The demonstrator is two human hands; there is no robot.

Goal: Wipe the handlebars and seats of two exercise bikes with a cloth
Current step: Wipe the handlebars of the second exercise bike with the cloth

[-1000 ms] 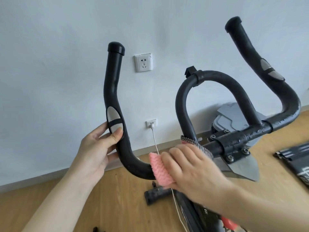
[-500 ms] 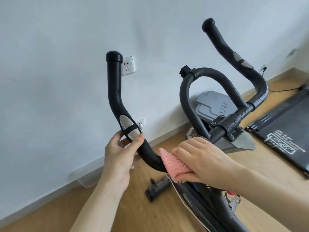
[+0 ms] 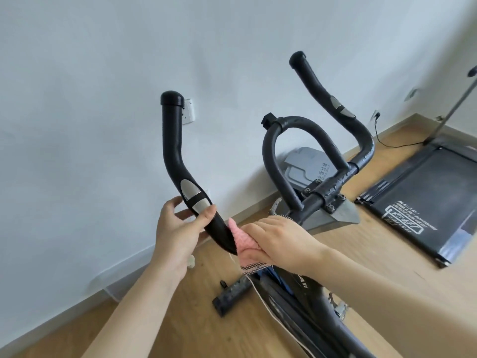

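Left of centre, the left hand (image 3: 178, 226) holds the handlebar (image 3: 172, 148) at its metal sensor plate (image 3: 194, 196), thumb across the front, fingers behind: a narrow grip. At centre, the right hand (image 3: 278, 240) clamps the pink cloth (image 3: 244, 242) around the bar's lower bend. Judged progress: early, with only this left horn under wiping; the centre loop (image 3: 296, 125), the right horn (image 3: 335, 104), the seat and the second bike appear outstanding. Neither seat nor second bike is in view. At lower centre the bike frame (image 3: 296, 301) is cut off; the treadmill (image 3: 423, 192) lies at right.
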